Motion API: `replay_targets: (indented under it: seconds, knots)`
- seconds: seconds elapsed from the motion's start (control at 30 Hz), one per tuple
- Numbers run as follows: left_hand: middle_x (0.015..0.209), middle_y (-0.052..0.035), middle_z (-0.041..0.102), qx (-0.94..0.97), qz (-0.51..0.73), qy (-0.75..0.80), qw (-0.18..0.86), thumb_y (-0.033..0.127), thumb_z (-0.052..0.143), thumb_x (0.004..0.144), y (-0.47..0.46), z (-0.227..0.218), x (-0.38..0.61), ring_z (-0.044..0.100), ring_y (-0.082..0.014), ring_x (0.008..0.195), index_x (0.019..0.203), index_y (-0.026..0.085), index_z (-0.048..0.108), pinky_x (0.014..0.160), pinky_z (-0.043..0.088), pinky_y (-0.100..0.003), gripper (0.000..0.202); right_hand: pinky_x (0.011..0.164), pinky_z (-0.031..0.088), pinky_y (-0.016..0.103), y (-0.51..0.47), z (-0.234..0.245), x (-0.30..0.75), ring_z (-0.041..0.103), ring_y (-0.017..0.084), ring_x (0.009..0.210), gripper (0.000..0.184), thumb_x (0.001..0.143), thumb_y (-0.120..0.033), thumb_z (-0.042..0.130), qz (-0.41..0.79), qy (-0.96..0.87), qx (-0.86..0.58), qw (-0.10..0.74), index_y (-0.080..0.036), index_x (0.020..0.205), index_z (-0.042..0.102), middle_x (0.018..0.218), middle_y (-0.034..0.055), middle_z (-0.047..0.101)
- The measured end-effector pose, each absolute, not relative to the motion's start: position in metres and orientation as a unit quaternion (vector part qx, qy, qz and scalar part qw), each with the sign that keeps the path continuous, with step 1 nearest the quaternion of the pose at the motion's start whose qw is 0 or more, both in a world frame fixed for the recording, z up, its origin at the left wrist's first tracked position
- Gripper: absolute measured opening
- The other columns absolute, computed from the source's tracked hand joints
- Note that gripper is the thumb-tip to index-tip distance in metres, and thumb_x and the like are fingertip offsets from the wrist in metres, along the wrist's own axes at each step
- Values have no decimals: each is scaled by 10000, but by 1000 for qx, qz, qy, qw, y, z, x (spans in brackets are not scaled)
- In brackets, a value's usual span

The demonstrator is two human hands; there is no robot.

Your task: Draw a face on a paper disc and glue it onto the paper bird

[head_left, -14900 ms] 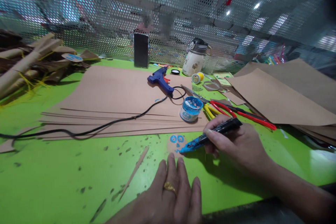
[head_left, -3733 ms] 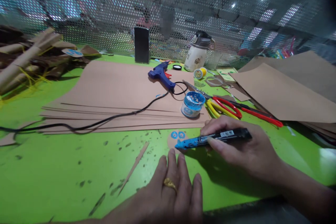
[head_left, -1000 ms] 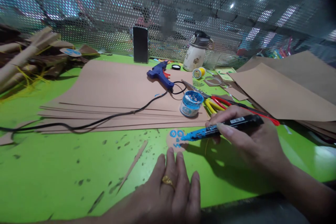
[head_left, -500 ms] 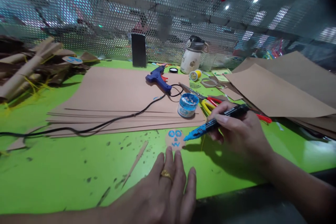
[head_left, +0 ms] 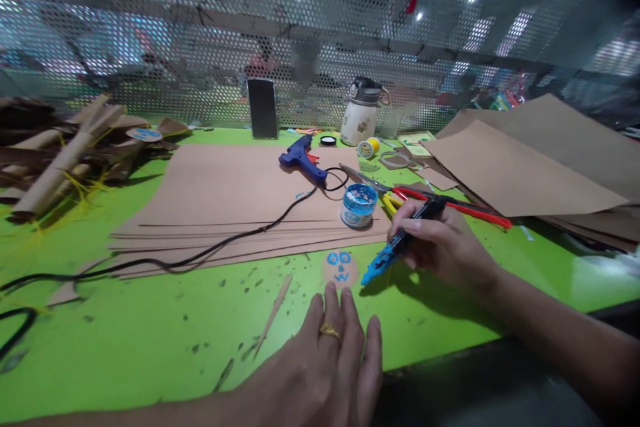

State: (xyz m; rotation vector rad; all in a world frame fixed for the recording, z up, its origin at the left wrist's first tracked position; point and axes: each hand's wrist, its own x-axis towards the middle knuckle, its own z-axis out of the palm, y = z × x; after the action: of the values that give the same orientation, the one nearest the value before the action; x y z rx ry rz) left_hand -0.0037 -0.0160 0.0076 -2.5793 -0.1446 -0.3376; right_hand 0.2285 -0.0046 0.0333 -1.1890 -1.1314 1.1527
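Note:
A small round brown paper disc [head_left: 349,271] lies on the green table, with blue eyes, a nose and a zigzag mouth on it. My left hand [head_left: 333,353], a gold ring on one finger, rests flat with fingers stretched out and two fingertips at the disc's lower edge. In my right hand [head_left: 445,247] is a black marker [head_left: 400,240] smeared with blue paint, its blue tip low over the table just right of the disc. Behind the disc an open jar of blue paint [head_left: 358,207] stands at the edge of the brown paper stack.
A blue glue gun [head_left: 304,160] lies on the brown paper sheets [head_left: 225,180], its black cord running left. Scissors [head_left: 370,179] with red and yellow handles lie near the jar. A bottle [head_left: 359,117] and a phone [head_left: 263,109] stand behind; paper rolls [head_left: 60,167] lie left.
The marker tip has moved off the disc's right edge, slightly down and toward me, held more steeply. My left hand stays at the disc. The whole view has shifted slightly.

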Motion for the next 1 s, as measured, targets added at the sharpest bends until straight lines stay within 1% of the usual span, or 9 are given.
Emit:
replay_targets:
  seconds: [0.07,0.17,0.37,0.43,0.57,0.7,0.83,0.9,1.0]
  knots:
    - [1144,-266,636,-956,-130,-52,258,147,374,928,-15,7,-4,635,-364,1055,1270,7,500,834,544,-478,391,319,321,186,-2,33,227,476,77,346,189,730,-328,674,494,-443,-509,548,-181,682,565,565,-27,584]
    - [1144,-273,632,-959,-132,-52,247,154,389,924,-14,5,-4,633,-380,1050,1268,1,500,827,544,-494,393,292,253,171,2,32,226,464,74,324,175,761,-318,639,506,-417,-508,558,-179,705,547,544,-30,580]
    - [1141,-276,635,-959,-150,-71,231,181,461,914,-16,-2,-4,612,-380,1090,1275,14,498,868,514,-519,400,273,241,172,5,32,227,446,79,302,205,770,-351,626,513,-398,-503,570,-187,702,524,522,-20,598]
    - [1146,-279,632,-956,-152,-82,236,184,482,908,-15,-4,-4,606,-379,1101,1280,17,496,878,501,-524,407,287,257,174,5,32,228,434,75,300,209,778,-354,621,521,-396,-495,572,-187,695,527,488,-34,574]
    - [1110,-292,642,-955,-164,-41,245,180,462,901,-13,-3,-5,638,-393,1033,1264,-9,508,818,528,-510,411,369,372,196,6,29,231,426,83,318,201,807,-342,600,540,-391,-472,577,-192,692,534,407,-66,498]
    - [1161,-303,613,-962,-134,-75,226,154,449,891,-17,2,-5,599,-411,1095,1295,-16,485,860,510,-540,440,433,422,208,9,28,233,422,72,325,171,808,-299,604,539,-395,-466,580,-189,692,542,421,-73,499]
    - [1169,-319,600,-964,-131,-75,221,173,411,915,-18,3,-5,585,-415,1116,1306,-16,478,870,492,-553,439,495,472,241,11,33,239,397,70,338,142,779,-262,619,527,-391,-453,604,-195,677,546,436,-75,502]
    - [1154,-319,607,-963,-143,-65,219,185,381,926,-16,3,-6,596,-417,1098,1295,-19,489,853,498,-543,435,495,475,252,11,37,242,383,71,335,135,766,-262,620,510,-388,-444,627,-199,670,549,441,-73,503]
    - [1129,-322,616,-960,-162,-47,222,192,363,927,-14,2,-6,608,-424,1071,1277,-29,500,825,506,-535,436,433,432,243,12,41,246,366,75,327,134,753,-282,621,481,-387,-443,650,-206,670,548,437,-74,489]
